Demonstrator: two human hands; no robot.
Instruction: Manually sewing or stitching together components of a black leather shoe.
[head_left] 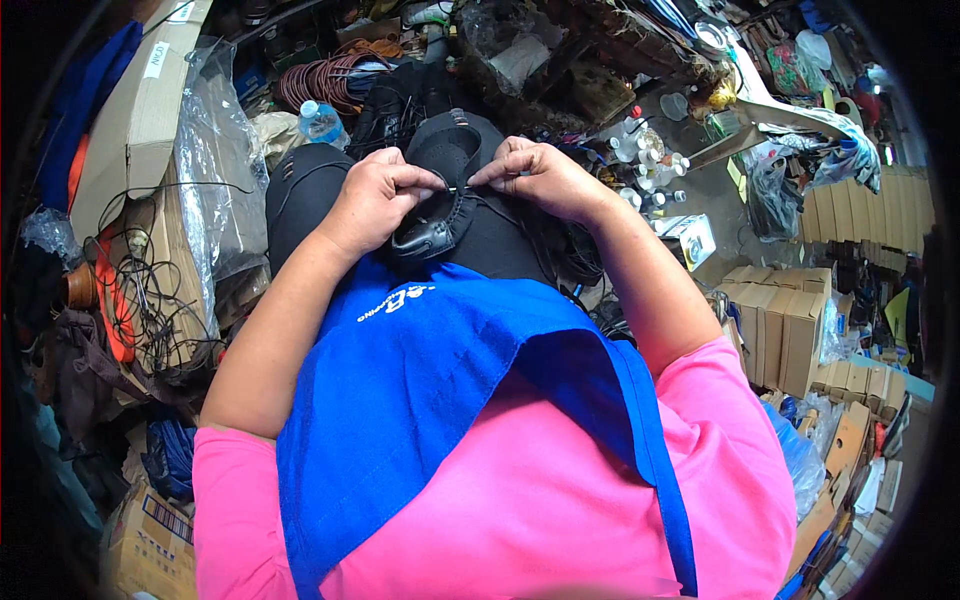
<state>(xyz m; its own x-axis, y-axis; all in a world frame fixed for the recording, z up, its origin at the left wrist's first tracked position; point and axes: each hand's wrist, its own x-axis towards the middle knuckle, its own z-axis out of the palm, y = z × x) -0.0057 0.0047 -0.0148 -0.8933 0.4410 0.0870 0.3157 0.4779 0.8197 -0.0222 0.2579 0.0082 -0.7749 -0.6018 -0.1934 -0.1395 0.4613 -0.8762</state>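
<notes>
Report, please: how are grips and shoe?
Left grip, right grip: pinched, close together. Shoe: on lap, beneath them. In the way: left fingers partly cover it.

Cluttered rm. Grey floor (pixel 728 225) shows betw. bottles (pixel 650 165) & boxes (pixel 790 335) on R; lg. carton (pixel 128 150) w/ clear plastic (pixel 222 160) stands on L; reddish coil (pixel 318 84) lies farther off. Light whitish, fairly even.
</notes>
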